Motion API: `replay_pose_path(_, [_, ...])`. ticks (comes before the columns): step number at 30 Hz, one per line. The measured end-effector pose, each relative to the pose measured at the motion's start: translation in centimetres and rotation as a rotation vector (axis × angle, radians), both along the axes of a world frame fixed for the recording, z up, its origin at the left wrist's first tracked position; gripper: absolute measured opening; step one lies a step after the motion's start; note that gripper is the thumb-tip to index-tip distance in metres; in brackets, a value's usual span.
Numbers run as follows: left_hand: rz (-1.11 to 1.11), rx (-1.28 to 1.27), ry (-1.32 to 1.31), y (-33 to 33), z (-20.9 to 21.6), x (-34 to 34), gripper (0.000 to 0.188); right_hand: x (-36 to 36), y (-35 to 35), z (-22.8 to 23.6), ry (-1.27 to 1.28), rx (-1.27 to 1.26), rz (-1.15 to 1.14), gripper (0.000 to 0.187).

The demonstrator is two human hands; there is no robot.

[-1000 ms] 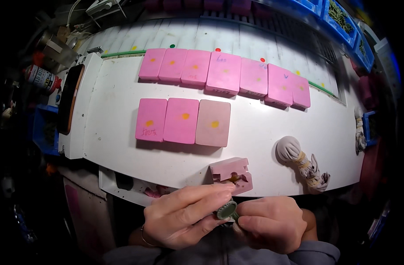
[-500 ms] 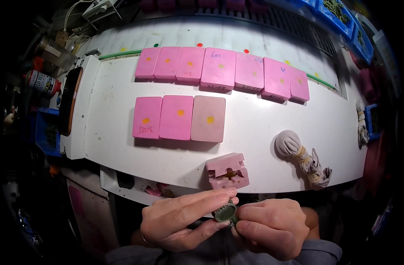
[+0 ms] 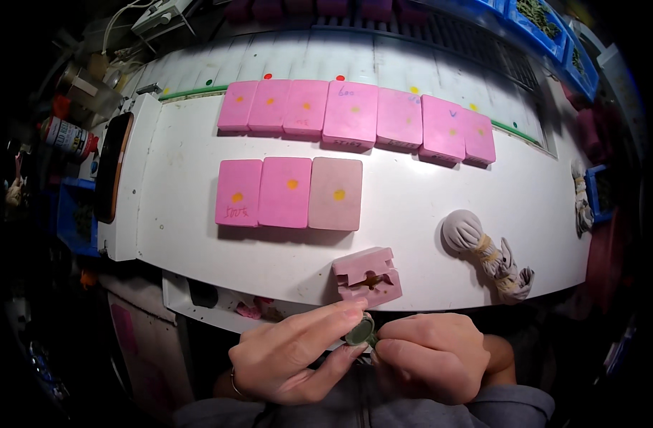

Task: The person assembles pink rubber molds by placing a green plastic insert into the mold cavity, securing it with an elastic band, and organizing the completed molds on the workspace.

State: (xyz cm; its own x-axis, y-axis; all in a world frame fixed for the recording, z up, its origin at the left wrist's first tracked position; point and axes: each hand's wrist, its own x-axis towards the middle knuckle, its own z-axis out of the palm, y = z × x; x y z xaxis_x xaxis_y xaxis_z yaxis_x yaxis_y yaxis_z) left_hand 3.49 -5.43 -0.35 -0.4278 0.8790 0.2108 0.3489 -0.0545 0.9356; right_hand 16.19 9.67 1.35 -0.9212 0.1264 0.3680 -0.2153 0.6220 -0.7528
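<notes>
Low in the view, just in front of the white worktop, my left hand (image 3: 298, 354) pinches a small dark-green wax piece (image 3: 360, 331) between thumb and fingers. The piece has a round, cup-like head with a raised rim, tilted toward me. My right hand (image 3: 433, 353) is closed at its narrower stem end, its fingertips covering most of that part. Right behind my left fingertips stands a pink rubber mold block (image 3: 367, 277), with notched edges and a dark, irregular cavity in its upper face.
Pink blocks with yellow dots stand in a back row (image 3: 349, 114) and a middle row (image 3: 285, 192). A tied cloth pouch (image 3: 463, 231) lies at right. A phone (image 3: 115, 167) rests on the left ledge, beside a bottle (image 3: 69, 135). Behind runs a slatted belt (image 3: 305, 60); blue trays (image 3: 555, 43) sit far right.
The green wax piece has turned slightly and shifted a little up and left with my hands. Coloured dots on the belt behind have moved left. The pink blocks stay in place.
</notes>
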Motion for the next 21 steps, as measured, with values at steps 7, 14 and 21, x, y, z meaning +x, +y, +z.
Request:
replay_pose_path(7, [0.117,0.024,0.318,0.1,-1.0,0.2,0.037,0.3,-0.7,-0.2,-0.146,-0.112,-0.051,0.033])
replay_pose_path(14, [0.092,0.142,-0.767,0.5,-1.0,0.7,0.036,0.0,-0.8,-1.1,-0.313,-0.529,0.103,0.023])
replay_pose_path(21, [0.097,0.245,-0.563,0.7,-2.9,1.2,0.022,0.2,-1.8,-3.1,0.145,0.115,-0.184,0.032])
